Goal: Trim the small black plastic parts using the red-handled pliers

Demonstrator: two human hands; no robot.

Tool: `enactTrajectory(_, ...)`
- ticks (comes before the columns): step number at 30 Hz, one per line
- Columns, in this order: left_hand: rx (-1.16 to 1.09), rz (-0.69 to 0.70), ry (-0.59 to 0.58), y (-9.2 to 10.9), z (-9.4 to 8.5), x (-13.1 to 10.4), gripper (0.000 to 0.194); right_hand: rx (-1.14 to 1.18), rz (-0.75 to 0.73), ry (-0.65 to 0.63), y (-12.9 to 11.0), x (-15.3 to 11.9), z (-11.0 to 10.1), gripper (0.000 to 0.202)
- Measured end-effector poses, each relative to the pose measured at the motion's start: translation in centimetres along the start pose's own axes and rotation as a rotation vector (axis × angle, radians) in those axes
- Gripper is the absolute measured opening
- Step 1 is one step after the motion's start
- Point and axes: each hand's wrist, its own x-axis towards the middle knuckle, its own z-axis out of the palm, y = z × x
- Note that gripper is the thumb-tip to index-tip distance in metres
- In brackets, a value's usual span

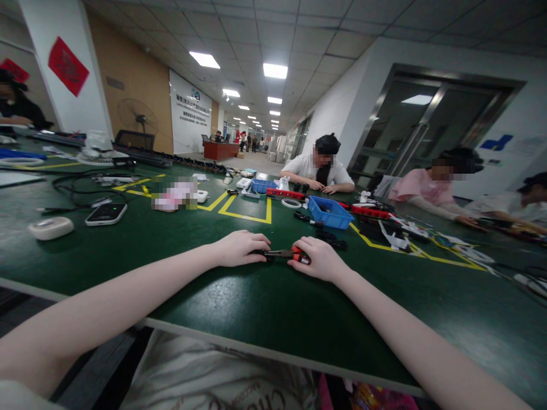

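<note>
Plier handles half-hidden by right fingers, black piece (too small to identify) by left fingers.

arms outstretched, left grip and right grip curled

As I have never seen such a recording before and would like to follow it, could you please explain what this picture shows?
There is no machine: a camera worn on a person's head looks forward and down. Their right hand holds long-nose pliers; their left hand holds a small black part near the tips, too small to identify. Both hands are bare. Farther back on the green table are a blue plastic bin and a white-edged device.
</note>
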Motion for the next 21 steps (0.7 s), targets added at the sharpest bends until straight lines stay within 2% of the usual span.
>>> enactTrajectory(13,0.098,0.036,0.003,-0.10,0.11,0.01,0.029,0.024,-0.001,-0.029,0.04,0.04,-0.03,0.031)
enactTrajectory(21,0.082,0.050,-0.008,-0.09,-0.03,0.04,0.029,-0.002,0.009,-0.015,-0.08,0.06,-0.10,0.032)
